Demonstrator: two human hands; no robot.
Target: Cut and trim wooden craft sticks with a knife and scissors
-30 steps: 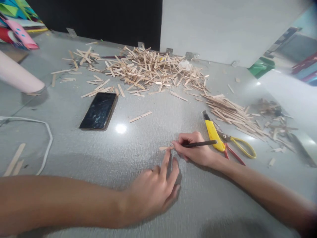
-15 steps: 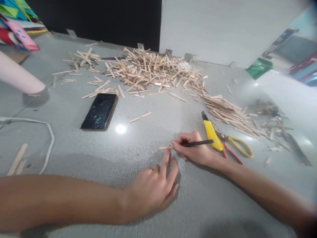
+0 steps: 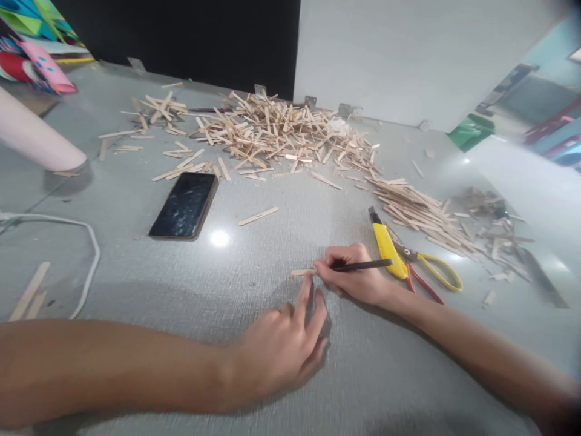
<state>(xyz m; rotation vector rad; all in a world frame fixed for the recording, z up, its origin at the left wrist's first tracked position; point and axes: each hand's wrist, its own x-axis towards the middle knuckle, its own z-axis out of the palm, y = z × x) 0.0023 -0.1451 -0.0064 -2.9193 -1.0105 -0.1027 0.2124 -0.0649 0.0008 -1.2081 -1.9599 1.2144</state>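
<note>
A short wooden stick [image 3: 303,272] lies flat on the grey table [image 3: 254,315] in front of me. My left hand [image 3: 284,345] rests on the table with its fingers stretched out, the index fingertip pressing down beside the stick. My right hand [image 3: 356,275] is closed round a dark pencil [image 3: 363,264] whose tip meets the stick's right end. A yellow utility knife [image 3: 385,243] lies just right of that hand.
Scissors with yellow and red handles [image 3: 429,275] lie by the knife. A big heap of wooden sticks [image 3: 276,130] and a neater row [image 3: 417,206] fill the back. A black phone [image 3: 185,204], a white cable [image 3: 86,254] and a pink tube [image 3: 36,142] sit left.
Both hands have stayed in place on the stick; only the camera has shifted slightly.
</note>
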